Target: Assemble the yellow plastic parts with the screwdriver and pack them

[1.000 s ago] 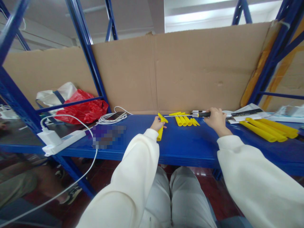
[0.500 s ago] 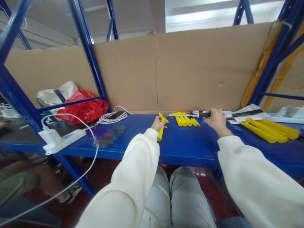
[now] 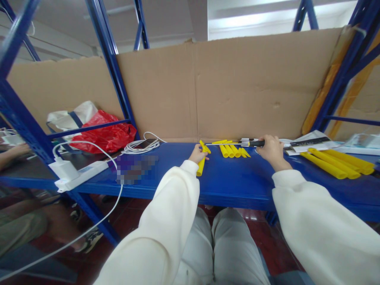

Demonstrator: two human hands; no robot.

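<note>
My left hand (image 3: 196,154) is closed round a short yellow tube (image 3: 200,168), with a second yellow piece (image 3: 205,147) slanting across its upper end. My right hand (image 3: 272,150) grips the black handle of a long screwdriver (image 3: 255,143). Its thin shaft runs level to the left, and the tip reaches the yellow pieces at my left hand; whether it touches them I cannot tell. Between my hands lie several short yellow tubes (image 3: 230,152) and small pointed yellow offcuts (image 3: 244,152) on the blue shelf (image 3: 234,182).
Longer yellow tubes (image 3: 332,165) lie at the right beside a white packet (image 3: 311,141). To the left are a coiled white cable (image 3: 133,147), a power strip (image 3: 83,176) and a red bag (image 3: 103,132). Cardboard (image 3: 237,91) stands behind. Another person's arm (image 3: 14,155) shows at far left.
My hands, the screwdriver and the yellow pieces hold nearly the same places. At the far left, the other person's arm has come further into view.
</note>
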